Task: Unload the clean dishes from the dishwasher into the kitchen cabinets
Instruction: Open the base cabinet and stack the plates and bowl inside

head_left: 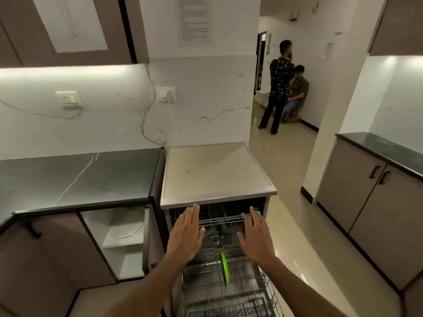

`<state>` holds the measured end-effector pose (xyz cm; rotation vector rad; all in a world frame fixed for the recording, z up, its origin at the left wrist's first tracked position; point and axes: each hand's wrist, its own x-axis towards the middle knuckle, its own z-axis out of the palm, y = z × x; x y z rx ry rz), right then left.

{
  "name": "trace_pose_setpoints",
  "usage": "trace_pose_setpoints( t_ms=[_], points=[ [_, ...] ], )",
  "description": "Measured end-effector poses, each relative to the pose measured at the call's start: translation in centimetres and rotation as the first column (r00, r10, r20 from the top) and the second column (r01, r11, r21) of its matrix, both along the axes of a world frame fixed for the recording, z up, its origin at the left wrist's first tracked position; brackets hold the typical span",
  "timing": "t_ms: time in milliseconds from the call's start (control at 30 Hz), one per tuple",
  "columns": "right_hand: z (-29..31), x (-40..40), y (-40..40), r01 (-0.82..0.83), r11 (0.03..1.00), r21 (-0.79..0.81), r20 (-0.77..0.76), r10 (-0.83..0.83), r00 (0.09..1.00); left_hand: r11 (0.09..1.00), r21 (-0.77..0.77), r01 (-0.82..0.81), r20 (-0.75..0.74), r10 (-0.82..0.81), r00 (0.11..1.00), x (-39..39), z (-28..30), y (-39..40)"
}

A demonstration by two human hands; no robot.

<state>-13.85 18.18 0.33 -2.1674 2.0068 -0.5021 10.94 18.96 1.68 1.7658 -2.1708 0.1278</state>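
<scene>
The dishwasher (217,177) stands open in front of me, its lower rack (206,291) pulled out. A single green plate (225,267) stands on edge in that rack. The upper rack (220,219) sits inside the machine. My left hand (186,235) and my right hand (257,235) hover flat with straight fingers in front of the upper rack, one at each side, holding nothing. Left of the dishwasher a lower cabinet (123,239) stands open, and a white plate (134,225) lies on its top shelf.
A dark countertop (75,179) runs to the left. More closed cabinets (370,202) line the right side across a glossy floor aisle (295,236). Two persons (283,88) are in the hallway far behind.
</scene>
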Motion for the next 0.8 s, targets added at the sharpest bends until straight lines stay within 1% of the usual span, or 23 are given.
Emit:
trace_pose_setpoints(
  t_ms=[100,200,300,367,400,500,600,667,700,767,800],
  points=[
    [-10.4,1.7,-2.7,0.009,1.000,0.023,0.001,-0.009,1.000,0.998,0.059,0.017,0.003,-0.017,1.000,-1.3,-11.3,-3.0],
    [-20.6,2.9,-5.0,0.020,0.995,0.094,-0.016,-0.018,1.000,0.991,0.095,0.090,0.055,-0.096,0.994,-2.6,-21.2,-5.6],
    [-30.6,3.8,-7.2,0.031,0.991,0.131,-0.026,-0.028,0.999,0.990,0.104,0.092,0.098,-0.103,0.990,-2.9,-29.7,-8.3],
    [-36.1,4.4,-8.5,0.031,0.987,0.159,-0.033,-0.026,0.999,0.988,0.124,0.096,0.115,-0.111,0.987,-2.6,-34.7,-9.8],
    [-38.6,4.8,-9.0,0.032,0.984,0.175,-0.028,-0.028,0.999,0.985,0.145,0.096,0.098,-0.111,0.989,-2.5,-37.0,-10.4],
    [-44.3,5.7,-11.0,0.055,0.969,0.239,-0.017,-0.052,0.998,0.984,0.158,0.086,0.087,-0.100,0.991,-2.7,-42.1,-12.6],
    [-49.1,6.7,-13.2,0.141,0.954,0.264,0.121,-0.178,0.977,0.977,0.199,0.072,0.080,-0.089,0.993,-3.4,-46.1,-14.1],
    [-50.9,7.0,-14.2,0.185,0.932,0.311,0.195,-0.253,0.948,0.971,0.227,0.070,0.059,-0.085,0.995,-3.9,-48.0,-15.0],
    [-51.5,7.0,-14.6,0.209,0.918,0.339,0.218,-0.292,0.931,0.967,0.242,0.074,0.077,-0.095,0.992,-4.1,-48.8,-15.4],
    [-52.3,7.0,-15.0,0.238,0.902,0.361,0.200,-0.324,0.925,0.968,0.224,0.108,0.090,-0.131,0.987,-4.4,-50.4,-16.2],
    [-52.7,7.1,-15.2,0.244,0.904,0.351,0.182,-0.322,0.929,0.964,0.246,0.101,0.074,-0.123,0.990,-4.6,-50.9,-16.5]
  ],
)
